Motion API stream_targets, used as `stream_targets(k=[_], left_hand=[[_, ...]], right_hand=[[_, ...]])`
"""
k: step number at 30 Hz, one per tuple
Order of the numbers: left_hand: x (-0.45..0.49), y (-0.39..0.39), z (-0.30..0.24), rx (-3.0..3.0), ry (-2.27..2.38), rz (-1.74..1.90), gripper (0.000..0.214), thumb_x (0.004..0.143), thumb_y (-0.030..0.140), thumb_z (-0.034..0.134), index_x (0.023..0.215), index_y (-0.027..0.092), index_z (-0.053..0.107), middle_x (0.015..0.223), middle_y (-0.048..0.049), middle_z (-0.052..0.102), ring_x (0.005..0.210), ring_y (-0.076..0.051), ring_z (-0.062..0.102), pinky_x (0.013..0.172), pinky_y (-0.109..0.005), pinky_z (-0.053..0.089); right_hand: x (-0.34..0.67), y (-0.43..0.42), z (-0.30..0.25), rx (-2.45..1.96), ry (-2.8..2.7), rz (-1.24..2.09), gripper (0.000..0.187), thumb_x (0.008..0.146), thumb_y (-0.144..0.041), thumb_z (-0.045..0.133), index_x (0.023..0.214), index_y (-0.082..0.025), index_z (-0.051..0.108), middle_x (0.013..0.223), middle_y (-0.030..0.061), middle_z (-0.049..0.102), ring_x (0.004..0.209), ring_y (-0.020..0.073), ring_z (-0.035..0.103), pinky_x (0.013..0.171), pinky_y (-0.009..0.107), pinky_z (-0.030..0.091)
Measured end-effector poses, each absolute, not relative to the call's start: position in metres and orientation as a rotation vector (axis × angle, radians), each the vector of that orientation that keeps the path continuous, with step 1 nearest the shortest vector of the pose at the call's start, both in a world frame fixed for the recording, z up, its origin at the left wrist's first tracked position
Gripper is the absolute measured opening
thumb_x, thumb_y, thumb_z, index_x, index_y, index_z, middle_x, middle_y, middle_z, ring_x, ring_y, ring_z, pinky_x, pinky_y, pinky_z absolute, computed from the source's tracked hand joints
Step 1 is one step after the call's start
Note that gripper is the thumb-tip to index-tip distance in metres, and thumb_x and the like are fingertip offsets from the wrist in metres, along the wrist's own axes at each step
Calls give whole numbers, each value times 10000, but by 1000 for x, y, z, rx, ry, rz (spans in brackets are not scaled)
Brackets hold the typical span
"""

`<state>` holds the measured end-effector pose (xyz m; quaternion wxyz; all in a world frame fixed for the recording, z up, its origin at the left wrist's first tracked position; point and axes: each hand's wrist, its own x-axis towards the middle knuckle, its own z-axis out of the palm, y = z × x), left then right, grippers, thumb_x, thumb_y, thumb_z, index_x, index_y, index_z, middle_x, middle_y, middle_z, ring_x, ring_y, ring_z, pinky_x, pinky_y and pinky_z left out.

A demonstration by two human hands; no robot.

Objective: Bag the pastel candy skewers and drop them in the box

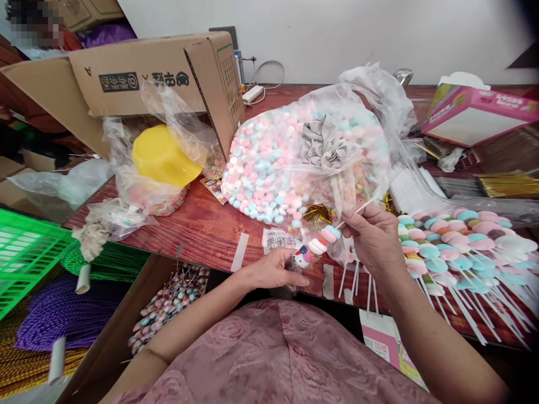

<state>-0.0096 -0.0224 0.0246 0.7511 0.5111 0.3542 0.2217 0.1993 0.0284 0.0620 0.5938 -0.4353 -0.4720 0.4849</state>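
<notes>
Near the front edge of the wooden table (202, 227), the right hand (373, 238) is closed in a pinch. Its thumb and fingertips grip the white stick of a marshmallow skewer (323, 239) partway along. The left hand (273, 270) is loosely curled, thumb and forefinger nipping a small piece (304, 257), white, red and blue, at the skewer's lower tip. It is perhaps a shaped sweet, though the view is too coarse to be sure.

The skewer's long axis runs diagonally. Its bare end points up and right past the right hand's fingers, and its loaded end points down and left toward the left hand. Two pastel discs sit on it.

Both forearms reach forward from a pink shirt (278, 359), the right wrist raised above the table, the left lower at its edge. Just right of the right hand lies a pile of loaded skewers (458, 247). Behind the hands bulges a clear bag of marshmallows (273, 168), with a yellow bowl (162, 154) in plastic to its left.
</notes>
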Motion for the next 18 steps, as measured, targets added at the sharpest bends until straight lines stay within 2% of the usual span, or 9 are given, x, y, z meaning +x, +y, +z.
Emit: stream_targets(k=[4, 7, 10, 13, 18], left_hand=[[-7, -26, 31, 1033, 584, 357, 405, 569, 326, 898, 822, 143, 641, 703, 31, 617, 620, -81, 531, 616, -209, 444], [-5, -27, 33, 1038, 563, 334, 378, 567, 303, 901, 721, 139, 597, 643, 55, 559, 582, -63, 484, 586, -197, 409], [-5, -28, 32, 1000, 607, 459, 358, 595, 286, 887, 766, 137, 609, 666, 62, 551, 597, -57, 478, 620, -199, 409], [-6, -28, 28, 1016, 696, 538, 387, 610, 293, 878, 865, 139, 633, 717, 53, 581, 627, -64, 502, 645, -204, 414], [-5, -27, 26, 1036, 808, 579, 434, 626, 341, 864, 936, 141, 636, 680, 51, 568, 579, -79, 506, 602, -222, 410]], right_hand=[[199, 30, 69, -916, -1164, 1240, 200, 668, -323, 831, 633, -186, 689, 532, -11, 621, 422, 81, 472, 406, 230, 340], [195, 28, 70, -888, -1180, 1365, 235, 641, -345, 841, 608, -182, 675, 511, -12, 608, 392, 76, 452, 379, 225, 310], [191, 23, 64, -875, -1108, 1420, 280, 610, -380, 853, 585, -188, 651, 477, -31, 578, 353, 62, 399, 352, 219, 285], [194, 17, 59, -975, -1099, 1319, 289, 633, -390, 842, 582, -188, 641, 467, -34, 574, 358, 63, 403, 353, 215, 300], [202, 8, 65, -1215, -1252, 972, 260, 720, -343, 795, 581, -181, 645, 500, -14, 619, 426, 78, 479, 417, 211, 371]])
